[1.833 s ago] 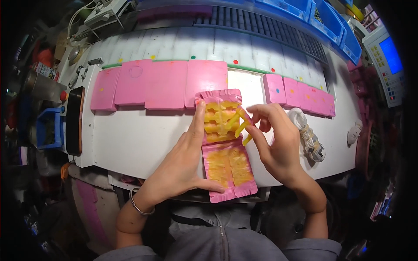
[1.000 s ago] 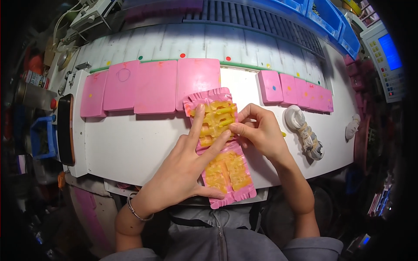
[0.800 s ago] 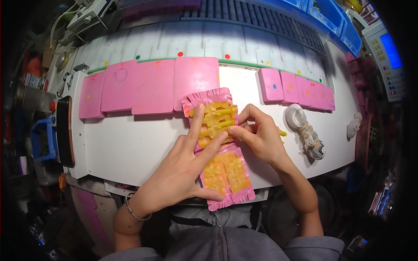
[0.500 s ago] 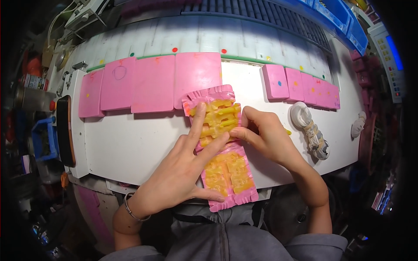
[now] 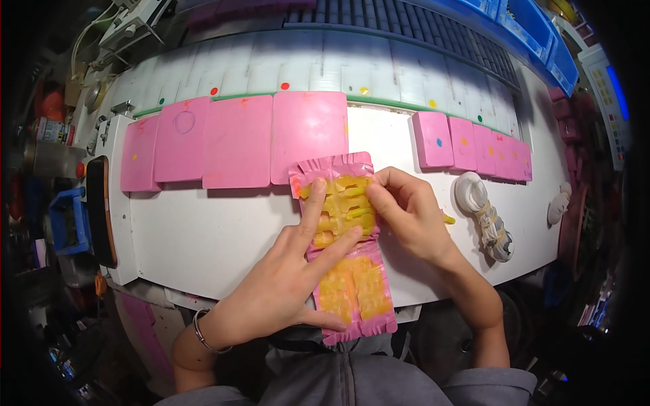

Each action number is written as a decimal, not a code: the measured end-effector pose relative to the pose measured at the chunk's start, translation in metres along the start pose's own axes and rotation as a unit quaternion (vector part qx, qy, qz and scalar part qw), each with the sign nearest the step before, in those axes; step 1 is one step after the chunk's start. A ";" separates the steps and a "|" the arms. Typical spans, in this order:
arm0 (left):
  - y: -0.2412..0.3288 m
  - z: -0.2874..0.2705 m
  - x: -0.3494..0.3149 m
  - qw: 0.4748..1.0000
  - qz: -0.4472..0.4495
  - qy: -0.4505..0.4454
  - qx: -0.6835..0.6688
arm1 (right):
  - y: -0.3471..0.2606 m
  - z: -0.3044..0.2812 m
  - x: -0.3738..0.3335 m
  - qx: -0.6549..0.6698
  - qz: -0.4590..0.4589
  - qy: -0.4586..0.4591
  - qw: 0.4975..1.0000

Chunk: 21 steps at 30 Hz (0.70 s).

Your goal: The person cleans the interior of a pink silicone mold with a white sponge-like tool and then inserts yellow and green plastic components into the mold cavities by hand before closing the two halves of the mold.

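Observation:
A long, flat pink mould-like piece (image 5: 369,287) with a pleated rim lies before me, its lower end reaching past the table's near edge. Two yellow, translucent, lumpy sections fill it, the upper one split into strips. My left hand (image 5: 271,287) is open across it: index and middle fingers are stretched over the upper section, and the thumb rests by the lower left edge. With thumb and bent fingers, my right hand (image 5: 420,216) pinches the upper right edge, so what lies between those fingertips is partly hidden. A small yellow stick (image 5: 449,219) shows just beyond that hand.
Large pink blocks (image 5: 237,145) line the back left, and smaller pink blocks (image 5: 433,139) the back right. To the right lies a banded white cloth bundle (image 5: 486,220). A dark, long case (image 5: 101,210) is at the left edge, blue bins (image 5: 535,34) at the far right.
My right thumb and fingers have moved up along the piece's right edge, from the middle of the upper section towards its top. My left hand keeps its spread pose. The view has shifted slightly.

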<state>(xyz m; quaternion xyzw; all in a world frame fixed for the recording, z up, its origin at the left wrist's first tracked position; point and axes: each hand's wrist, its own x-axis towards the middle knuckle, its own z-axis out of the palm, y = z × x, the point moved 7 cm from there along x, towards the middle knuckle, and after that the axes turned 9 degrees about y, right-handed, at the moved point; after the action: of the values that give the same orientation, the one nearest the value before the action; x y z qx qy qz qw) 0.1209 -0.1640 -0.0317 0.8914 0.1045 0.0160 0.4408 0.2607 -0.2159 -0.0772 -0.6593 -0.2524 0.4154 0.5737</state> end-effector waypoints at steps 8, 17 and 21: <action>0.000 0.000 0.001 1.000 0.011 0.002 0.003 | 0.001 0.001 -0.005 0.076 0.046 0.010 0.996; 0.000 0.001 0.001 0.999 0.019 0.011 -0.025 | 0.000 0.005 -0.010 0.124 0.050 -0.035 0.990; 0.001 -0.002 -0.002 0.999 0.042 0.018 -0.008 | 0.001 0.005 -0.011 0.142 0.054 -0.053 0.987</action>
<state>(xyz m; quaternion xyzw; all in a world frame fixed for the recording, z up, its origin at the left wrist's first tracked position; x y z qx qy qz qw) 0.1189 -0.1636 -0.0295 0.8911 0.0750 0.0508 0.4446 0.2511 -0.2223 -0.0758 -0.5609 -0.1853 0.5121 0.6236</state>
